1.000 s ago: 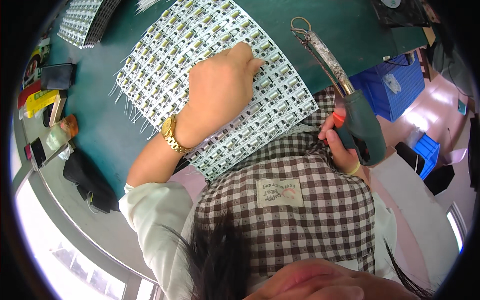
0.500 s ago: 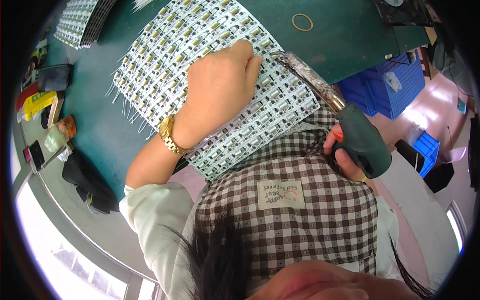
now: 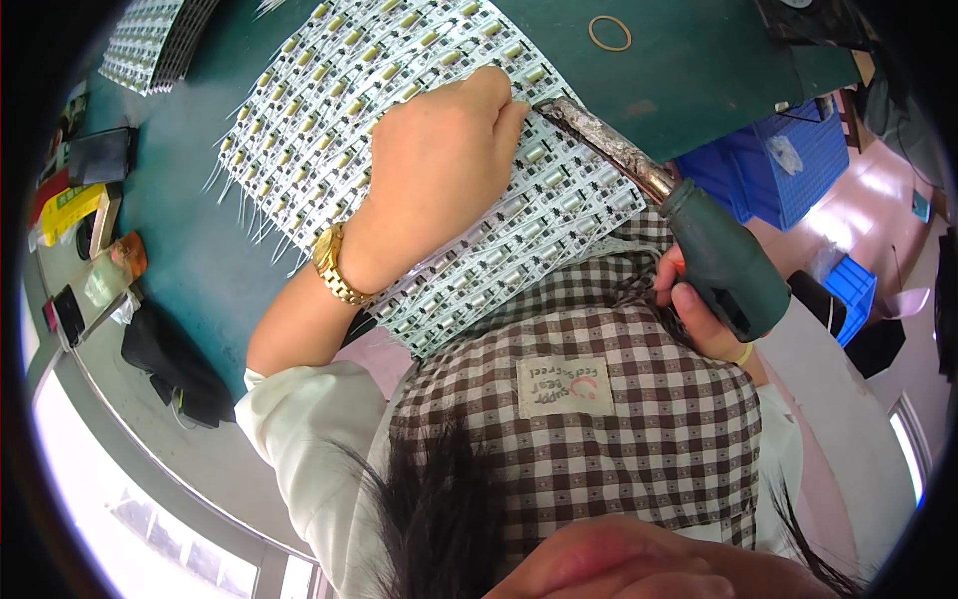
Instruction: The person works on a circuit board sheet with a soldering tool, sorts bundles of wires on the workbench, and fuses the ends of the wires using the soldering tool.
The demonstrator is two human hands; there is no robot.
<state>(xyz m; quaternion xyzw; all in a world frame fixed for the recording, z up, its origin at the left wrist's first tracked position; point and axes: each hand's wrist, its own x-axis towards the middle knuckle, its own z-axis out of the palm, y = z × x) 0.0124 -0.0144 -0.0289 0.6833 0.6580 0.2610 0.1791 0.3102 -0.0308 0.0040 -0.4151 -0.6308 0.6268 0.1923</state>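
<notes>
A white panel of circuit boards (image 3: 299, 130), covered in rows of small components with thin wires along its left edge, lies on the green table and overhangs its near edge. My left hand (image 3: 444, 165), with a gold watch at the wrist, rests over the panel. Its fingers are curled closed, and what they pinch, if anything, is hidden beneath the hand. My right hand (image 3: 714, 329) grips the dark green handle of a soldering gun (image 3: 726, 265) with a red trigger. The gun's scorched metal barrel slants up-left over the panel, its tip close beside my left thumb.
A rubber band (image 3: 610, 47) lies on the green table (image 3: 689, 90). Another stack of boards (image 3: 140, 45) stands far left, with a black wallet-like item (image 3: 102, 157) and yellow box (image 3: 72, 215) below it. Blue crates (image 3: 773, 165) sit on the floor at right.
The gun's tip has moved slightly left, closer to my left thumb, and its handle has swung a little. The whole view has shifted slightly; both hands keep their grip.
</notes>
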